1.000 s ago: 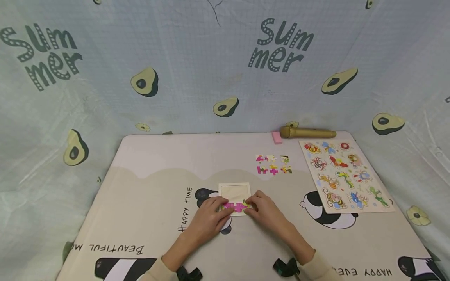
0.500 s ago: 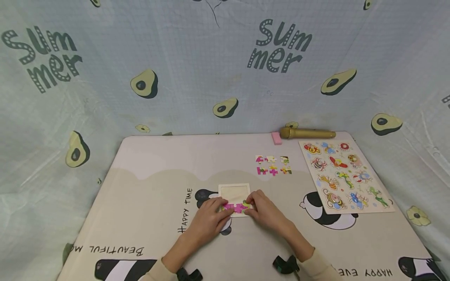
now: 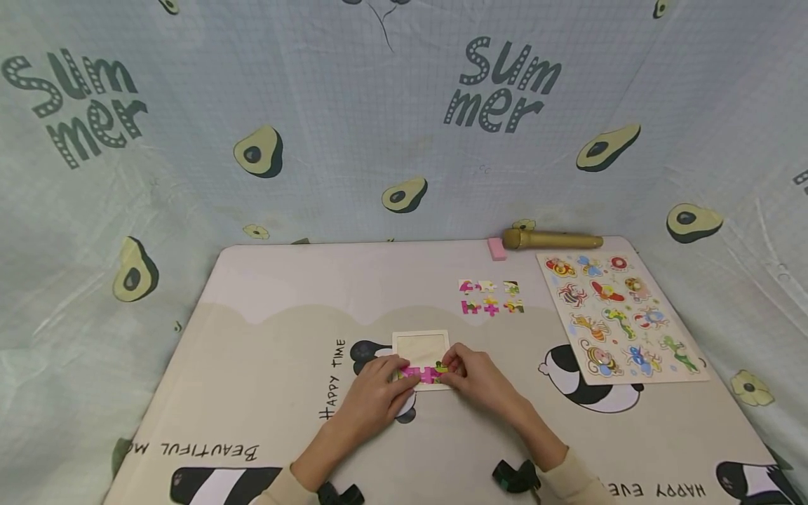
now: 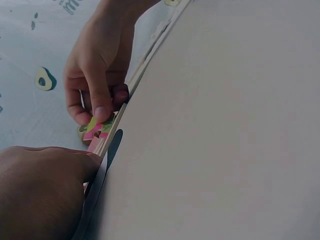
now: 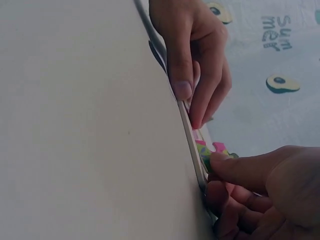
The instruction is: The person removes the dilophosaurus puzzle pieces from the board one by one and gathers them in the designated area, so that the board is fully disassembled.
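Observation:
A small wooden puzzle tray (image 3: 419, 336) lies mid-table in the head view, its upper part bare wood. Pink puzzle pieces (image 3: 426, 376) line its near edge. My left hand (image 3: 377, 393) grips the tray's near left corner, thumb at the front edge and fingertips over the pieces. At the tray's near right corner, my right hand (image 3: 481, 377) pinches a pink and green puzzle piece (image 5: 203, 151) between thumb and fingers. In the right wrist view this piece looks slightly raised at the tray's edge. The fingertips partly cover the row.
Several loose puzzle pieces (image 3: 491, 308) lie in two rows behind the tray, to the right. A board of insect pictures (image 3: 568, 337) lies at the right. Against the back edge are a pink block (image 3: 496, 249) and a brown microphone-shaped object (image 3: 555, 240).
My right hand has shifted slightly right and its fingers have drawn back a little, showing more of the piece at the right end. My left hand keeps its place.

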A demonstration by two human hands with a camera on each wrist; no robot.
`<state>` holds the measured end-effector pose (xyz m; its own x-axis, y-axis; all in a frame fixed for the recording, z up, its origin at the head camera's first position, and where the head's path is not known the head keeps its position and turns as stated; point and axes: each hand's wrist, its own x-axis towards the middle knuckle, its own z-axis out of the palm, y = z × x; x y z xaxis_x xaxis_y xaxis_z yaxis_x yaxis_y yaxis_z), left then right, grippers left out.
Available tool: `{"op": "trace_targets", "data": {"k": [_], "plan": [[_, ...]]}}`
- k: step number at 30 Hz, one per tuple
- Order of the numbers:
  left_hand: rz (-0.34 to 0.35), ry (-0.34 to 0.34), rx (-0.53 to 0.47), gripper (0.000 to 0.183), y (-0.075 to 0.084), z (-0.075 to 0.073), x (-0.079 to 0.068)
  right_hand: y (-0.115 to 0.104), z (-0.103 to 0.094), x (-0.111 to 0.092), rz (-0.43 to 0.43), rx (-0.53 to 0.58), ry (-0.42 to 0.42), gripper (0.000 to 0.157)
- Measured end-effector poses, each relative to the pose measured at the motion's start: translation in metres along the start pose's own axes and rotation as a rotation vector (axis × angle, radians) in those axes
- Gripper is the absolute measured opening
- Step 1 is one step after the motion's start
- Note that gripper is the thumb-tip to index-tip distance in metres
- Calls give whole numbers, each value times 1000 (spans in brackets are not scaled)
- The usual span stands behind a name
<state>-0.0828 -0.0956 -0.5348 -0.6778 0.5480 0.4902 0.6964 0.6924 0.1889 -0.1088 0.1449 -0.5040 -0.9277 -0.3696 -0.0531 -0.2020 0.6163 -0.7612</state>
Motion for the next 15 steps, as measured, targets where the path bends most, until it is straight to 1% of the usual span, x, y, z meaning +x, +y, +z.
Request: {"op": "trace_targets", "data": {"k": [4, 7, 9, 15], "plan": [[-5, 0, -2, 24, 0, 1, 0, 3, -5, 0, -25, 21, -16, 14], [-15, -9, -4, 24, 1, 1, 0, 6, -10, 1, -27, 24, 8, 13], [-20, -18, -3, 24, 1, 1, -1, 7, -13, 1, -11, 31, 31, 13], [-27, -26, 3, 25, 1, 0, -1, 14, -26, 3, 66, 108, 83, 16]]}}
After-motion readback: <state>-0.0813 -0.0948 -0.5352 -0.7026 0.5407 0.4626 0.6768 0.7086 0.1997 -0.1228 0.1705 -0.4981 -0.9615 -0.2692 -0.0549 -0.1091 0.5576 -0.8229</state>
